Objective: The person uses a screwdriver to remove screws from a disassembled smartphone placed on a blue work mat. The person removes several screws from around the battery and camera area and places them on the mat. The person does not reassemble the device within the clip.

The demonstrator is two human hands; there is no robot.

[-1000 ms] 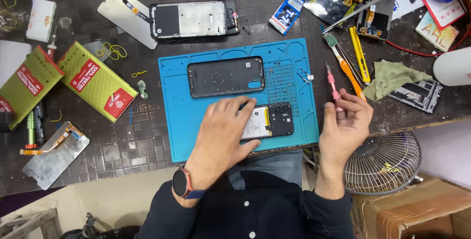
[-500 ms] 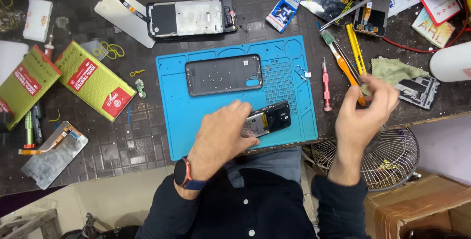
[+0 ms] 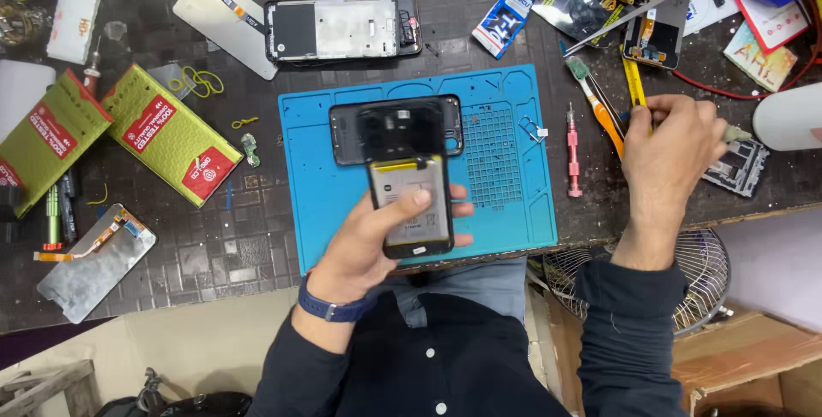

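Phone (image 3: 409, 207) with its back off, battery showing, sits in your left hand (image 3: 377, 241), lifted above the near edge of the blue mat (image 3: 325, 186). Left grip pinches it: thumb across the battery face, fingers wrapped behind, tips showing at its right edge. Its top end overlaps a black back cover (image 3: 396, 128) lying flat on the mat. Your right hand (image 3: 672, 156) is off the mat to the right, on the counter (image 3: 257, 237), fingers curled tight around a yellow tool (image 3: 634, 83); the tool's lower part is hidden by the hand. Pink screwdriver (image 3: 572, 151) and orange-handled tool (image 3: 599, 109) lie just left of that hand. Another opened phone frame (image 3: 342, 30) lies beyond the mat. Two green boxes (image 3: 167, 134) far left. Metal fan grille (image 3: 702, 280) below the counter edge, right.
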